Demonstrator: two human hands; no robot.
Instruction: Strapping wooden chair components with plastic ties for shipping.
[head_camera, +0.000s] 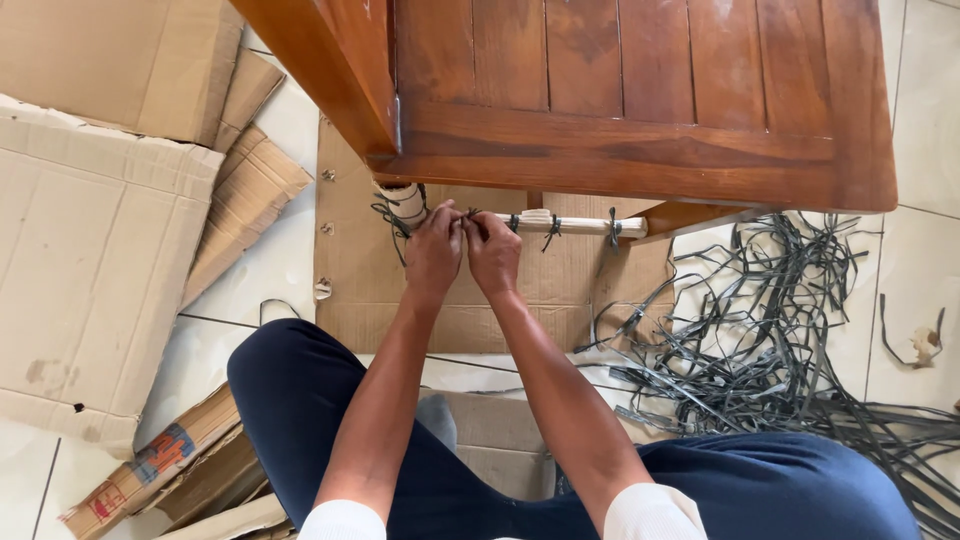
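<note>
Seen from the head camera, the left hand (433, 250) and right hand (493, 252) meet, fingertips pinching a dark strap (468, 216) around a pale paper-wrapped rail (560, 223) under brown wooden furniture (640, 90). Flattened brown cardboard (100, 250) and loose black straps (770, 340) cover the white tiled floor (930, 110).

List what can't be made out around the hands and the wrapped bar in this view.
- Head view: the fingertips of the left hand and right hand are curled together, so what they pinch is hidden.
- The paper-wrapped bar: its left end runs behind the hands; its upper side sits under the wooden furniture.
- The dark ties on the bar are too small to tell their knots.
- The pile of black strapping is cut off by the right edge.
</note>
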